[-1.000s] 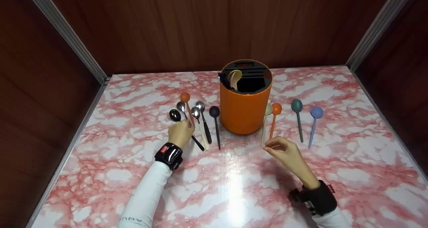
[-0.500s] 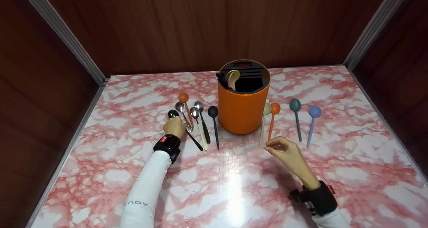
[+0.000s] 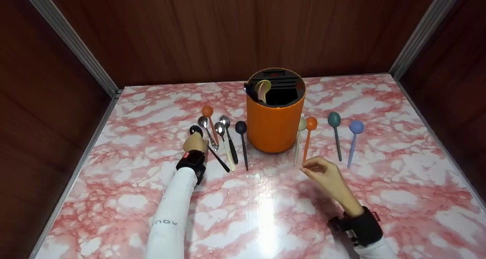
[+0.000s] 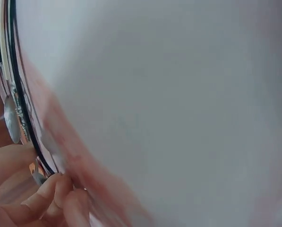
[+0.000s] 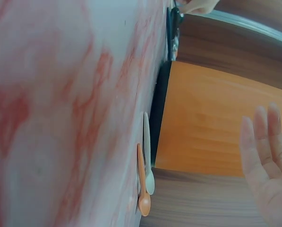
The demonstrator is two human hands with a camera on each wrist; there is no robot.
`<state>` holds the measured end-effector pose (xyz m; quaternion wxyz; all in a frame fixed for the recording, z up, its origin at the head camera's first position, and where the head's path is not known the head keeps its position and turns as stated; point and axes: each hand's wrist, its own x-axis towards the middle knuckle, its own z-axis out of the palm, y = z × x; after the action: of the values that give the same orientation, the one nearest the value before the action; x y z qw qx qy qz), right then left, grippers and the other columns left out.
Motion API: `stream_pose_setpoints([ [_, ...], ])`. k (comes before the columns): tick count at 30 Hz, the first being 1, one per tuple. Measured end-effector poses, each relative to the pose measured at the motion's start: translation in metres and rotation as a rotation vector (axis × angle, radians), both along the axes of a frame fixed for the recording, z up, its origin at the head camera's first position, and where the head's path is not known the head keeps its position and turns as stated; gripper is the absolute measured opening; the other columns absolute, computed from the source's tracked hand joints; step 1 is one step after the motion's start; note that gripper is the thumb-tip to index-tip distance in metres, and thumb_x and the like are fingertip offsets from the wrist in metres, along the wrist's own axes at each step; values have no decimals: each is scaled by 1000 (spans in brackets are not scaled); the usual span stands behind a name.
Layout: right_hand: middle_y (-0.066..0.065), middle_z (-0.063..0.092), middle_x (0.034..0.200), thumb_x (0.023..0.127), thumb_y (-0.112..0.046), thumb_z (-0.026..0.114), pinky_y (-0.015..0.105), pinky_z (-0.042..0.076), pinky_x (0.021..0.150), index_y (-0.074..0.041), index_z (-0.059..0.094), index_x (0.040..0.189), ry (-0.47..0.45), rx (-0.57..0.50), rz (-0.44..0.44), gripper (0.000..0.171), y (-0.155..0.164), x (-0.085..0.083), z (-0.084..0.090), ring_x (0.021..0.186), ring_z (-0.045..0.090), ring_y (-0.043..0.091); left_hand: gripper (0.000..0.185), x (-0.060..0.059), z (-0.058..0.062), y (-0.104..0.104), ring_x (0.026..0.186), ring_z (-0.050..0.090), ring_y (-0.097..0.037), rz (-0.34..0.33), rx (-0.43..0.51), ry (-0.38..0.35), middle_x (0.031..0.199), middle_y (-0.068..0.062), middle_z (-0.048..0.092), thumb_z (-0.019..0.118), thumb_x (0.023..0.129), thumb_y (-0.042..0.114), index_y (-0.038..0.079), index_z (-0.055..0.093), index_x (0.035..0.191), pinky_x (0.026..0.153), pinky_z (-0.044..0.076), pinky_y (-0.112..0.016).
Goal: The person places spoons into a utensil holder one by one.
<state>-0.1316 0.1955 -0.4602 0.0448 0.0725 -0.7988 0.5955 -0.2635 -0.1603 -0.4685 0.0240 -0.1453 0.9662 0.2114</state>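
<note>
Reaching further forward than a moment ago, the left hand [image 3: 195,142] is curling its fingers around the black-handled spoon [image 3: 196,130], which is lying at the left end of the row beside the orange holder [image 3: 275,116]. The right hand [image 3: 322,172] is hovering loosely curled, holding nothing, near the orange spoon [image 3: 308,136]. Lifting carelessly could be knocking the crowded steel spoons [image 3: 222,131] alongside out of line.

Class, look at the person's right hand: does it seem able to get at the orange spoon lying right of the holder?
Probably yes. The right hand hovers just short of the orange spoon handle's near end, and nothing lies between them.
</note>
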Motion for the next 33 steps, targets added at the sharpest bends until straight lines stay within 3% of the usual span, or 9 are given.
stream_pose_setpoints([
  [7, -11, 65, 83, 81, -4, 68, 14, 51, 75, 0, 67, 90, -1, 10, 7, 10, 2, 0, -2, 80, 62, 2, 30, -4, -3, -12, 101, 61, -40, 0, 190, -18, 109, -26, 63, 58, 81, 14, -8, 62, 101, 88, 49, -46],
  [10, -12, 65, 83, 81, -4, 67, 14, 51, 76, 0, 67, 91, -11, 6, 10, 10, 2, 0, -2, 80, 62, 2, 33, -41, -55, -33, 92, 63, -39, 16, 194, 17, 101, -25, 66, 63, 76, 18, -6, 63, 98, 79, 51, -44],
  [14, -12, 65, 82, 82, -4, 67, 14, 50, 76, 0, 67, 91, -26, 11, 4, 10, 2, 0, -2, 80, 62, 1, 35, -104, -150, -63, 75, 63, -36, 76, 136, 102, 86, -23, 67, 65, 66, 22, -4, 63, 89, 60, 48, -38],
  [18, -11, 65, 82, 81, -5, 68, 14, 51, 76, 0, 67, 90, -24, 8, 8, 10, 2, 0, -2, 79, 62, 1, 31, -124, -182, -79, 62, 62, -28, 106, 251, 108, 71, -15, 67, 66, 63, 22, -2, 63, 83, 56, 47, -32],
  [21, -11, 65, 82, 81, -5, 67, 15, 51, 76, -1, 67, 91, -17, 3, 18, 10, 2, 1, -3, 80, 63, 2, 34, -114, -168, -80, 61, 66, -23, 129, 439, 37, 69, -10, 69, 71, 67, 22, 2, 61, 92, 62, 54, -31],
  [22, -12, 65, 83, 82, -4, 67, 15, 51, 76, -1, 67, 91, -17, 2, 20, 10, 2, 1, -3, 80, 63, 2, 34, -108, -165, -79, 53, 63, -20, 121, 476, 97, 61, -8, 66, 71, 64, 21, 1, 59, 88, 55, 51, -27],
  [27, -10, 65, 84, 81, -6, 68, 15, 51, 76, -2, 67, 91, -20, 7, 18, 10, 2, 2, -2, 80, 63, 1, 38, -56, -96, -53, 60, 69, -26, 208, 809, 19, 73, -17, 69, 67, 74, 11, -4, 52, 106, 57, 58, -35],
  [29, -8, 65, 84, 81, -6, 68, 14, 51, 76, -1, 67, 90, -13, 14, 15, 10, 2, 2, -2, 80, 62, 1, 35, -47, -83, -47, 59, 68, -31, 265, 927, -19, 72, -20, 68, 63, 76, 4, -6, 50, 106, 56, 57, -41],
  [33, -7, 65, 84, 81, -6, 68, 14, 50, 75, -2, 67, 90, -9, 12, 16, 10, 2, 2, -4, 79, 62, 1, 30, -64, -111, -61, 51, 66, -31, 256, 1092, -13, 61, -18, 66, 65, 73, 1, -3, 48, 97, 50, 56, -39],
])
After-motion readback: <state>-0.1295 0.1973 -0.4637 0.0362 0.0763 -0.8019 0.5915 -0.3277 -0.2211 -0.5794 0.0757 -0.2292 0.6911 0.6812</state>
